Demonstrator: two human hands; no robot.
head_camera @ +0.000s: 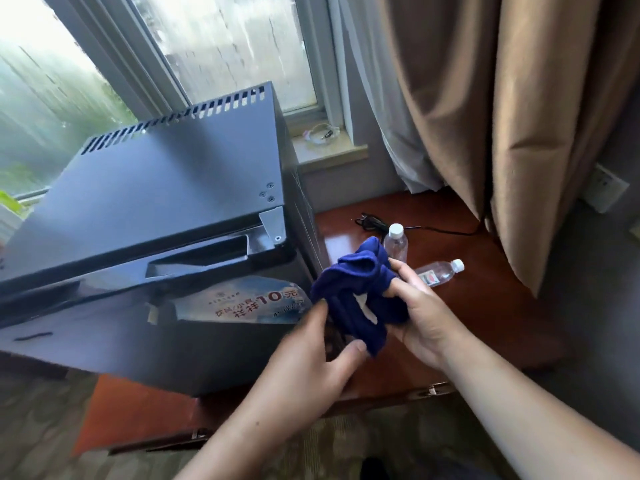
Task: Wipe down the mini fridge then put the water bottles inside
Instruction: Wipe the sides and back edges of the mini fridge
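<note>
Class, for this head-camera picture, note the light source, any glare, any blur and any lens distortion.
Head view: daylight from the window lights the scene, its upper-left pane washed out; a pale sheen lies on the mini fridge top; the left hand at the blue cloth is slightly blurred; the wide lens slants the window frame.

two hands (304,355) (420,318), one blue cloth (360,292), two water bottles (395,243) (439,273), one mini fridge (156,216), one cable (381,224) at centre right.
</note>
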